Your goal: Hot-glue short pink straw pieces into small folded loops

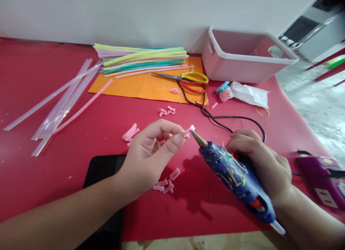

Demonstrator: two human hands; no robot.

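Observation:
Between the thumb and forefinger of my left hand point(153, 153) is a short piece of pink pipe cleaner point(188, 131). My right hand point(262, 167) is wrapped round a blue hot glue gun point(229, 171), whose metal nozzle meets or nearly meets the pink piece. A clear glue stick pokes out of the gun's rear end. On the red table below lie cut pink pieces point(167, 185), with more pink bits point(131, 132) left of my left hand and curled ones point(167, 111) farther back.
Scissors point(180, 77) and a bundle of coloured pipe cleaners point(142, 59) lie on orange card point(107, 86). Clear glue sticks point(61, 102) are at left. A pink bin point(242, 65) stands behind. A phone point(104, 171) is under my left arm; a purple socket block point(320, 178) sits right.

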